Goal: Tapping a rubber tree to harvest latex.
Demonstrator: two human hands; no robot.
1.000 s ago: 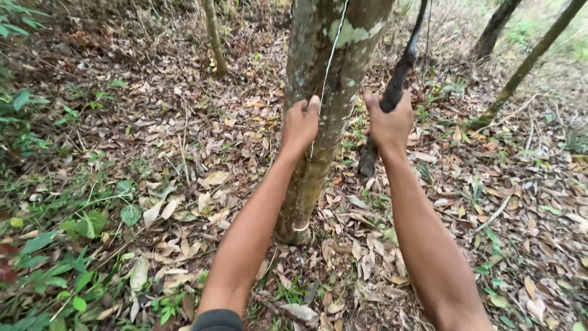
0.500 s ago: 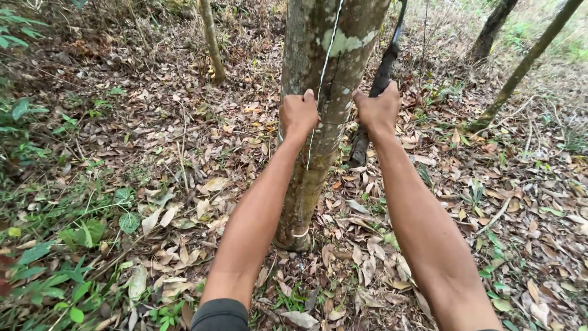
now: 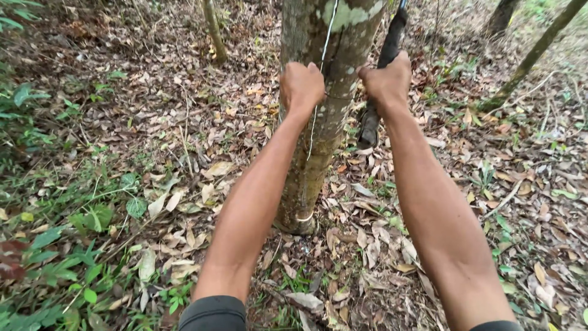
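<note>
Head view, looking down the length of both bare forearms to the foot of a tree trunk (image 3: 318,122), grey-brown bark mottled with pale lichen patches, rising out of the top of frame and leaning slightly. Left hand (image 3: 301,87) pressed against the left face of the trunk, fingers curled shut into a fist around a thin white cord (image 3: 313,132) that runs straight down the front of the bark from the top of frame, under the hand, toward the base. A second loop of pale cord (image 3: 302,216) circles the trunk low down, just above the ground. Right hand (image 3: 386,83) on the right side of the trunk, fingers clamped around a dark, rough-skinned stem (image 3: 381,79), possibly a thick vine, which stands just beside the trunk, runs up past the top of frame and meets the ground behind the trunk's right edge. Both hands at about the same height, trunk between them. Ground is a dry leaf litter (image 3: 184,153) of brown and tan leaves, with green low plants (image 3: 67,233) along the left edge. A slim sapling (image 3: 212,30) stands well back at upper left; two darker leaning trunks (image 3: 539,49) at upper right. Dark sleeve edges show at the bottom of frame.
</note>
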